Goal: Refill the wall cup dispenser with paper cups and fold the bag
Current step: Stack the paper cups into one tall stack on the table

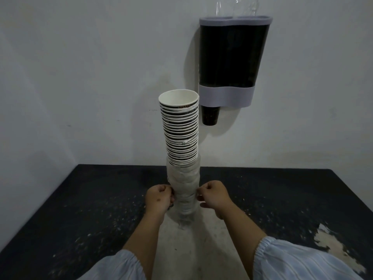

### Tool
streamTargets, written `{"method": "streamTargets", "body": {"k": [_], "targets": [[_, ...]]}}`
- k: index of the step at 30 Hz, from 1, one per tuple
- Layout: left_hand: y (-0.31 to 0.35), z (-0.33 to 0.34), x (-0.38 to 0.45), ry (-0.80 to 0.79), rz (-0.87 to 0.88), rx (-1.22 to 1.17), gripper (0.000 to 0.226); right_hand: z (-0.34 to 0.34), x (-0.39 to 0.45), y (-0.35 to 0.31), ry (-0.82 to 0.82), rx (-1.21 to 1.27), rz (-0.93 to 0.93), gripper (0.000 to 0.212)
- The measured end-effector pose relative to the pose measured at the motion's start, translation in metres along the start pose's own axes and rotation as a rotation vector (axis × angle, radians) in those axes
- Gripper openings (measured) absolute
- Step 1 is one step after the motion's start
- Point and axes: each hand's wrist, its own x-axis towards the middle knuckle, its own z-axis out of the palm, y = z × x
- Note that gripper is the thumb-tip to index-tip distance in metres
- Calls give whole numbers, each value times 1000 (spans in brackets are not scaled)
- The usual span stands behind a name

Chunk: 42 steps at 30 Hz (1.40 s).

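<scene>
the left hand (pixel 159 200) and the right hand (pixel 212 197) are both clenched, pinching the clear plastic bag (pixel 182 190) at opposite sides of the stack of paper cups (pixel 180 134); the stack stands upright between the two fists, its base on the pale strip of the dark speckled table (pixel 80 209) just below the grip; above the grip the bag is bunched down around the lower cups, and higher still the upper part of the stack stands bare, white rims banded with dark print, the top cup open and white inside; up and to the right of the grip, on the grey wall (pixel 80 67), hangs the wall cup dispenser (pixel 232 61), dark-bodied with pale grey bands at top and bottom; one dark cup (pixel 210 116) pokes out beneath its lower band, just beside the top of the stack; clear plastic (pixel 236 7) rises from the dispenser's top; below the grip, light blue striped sleeves (pixel 302 261) cover both forearms.
</scene>
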Motion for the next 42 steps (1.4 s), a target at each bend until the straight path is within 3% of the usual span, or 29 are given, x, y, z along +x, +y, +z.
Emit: {"method": "streamTargets", "body": {"k": [9,22,25,26,28,30,34,38,42], "targets": [[-5,3,9,-1,43,78,30,2,10,-1,3,4,26,26],[-11,1,7,-8,103,244,27,-2,0,-6,-67,91,134,11],[-6,1,-1,14,82,196,14,0,-2,-5,-57,78,131,14],[-4,0,-5,23,104,138,9,1,-2,-5,-37,73,115,13],[1,-2,-13,-4,210,-28,39,1,-3,-6,14,96,33,8],[8,-5,-18,-101,354,-166,66,-3,-4,-11,18,153,-116,35],[26,-10,-17,-295,513,-217,84,-12,-10,-27,-101,163,-395,77],[35,-10,-17,-294,544,-82,78,-9,-13,-28,-223,86,-511,71],[25,-10,-13,-288,502,-25,65,-8,-11,-19,-212,-10,-504,75]]}}
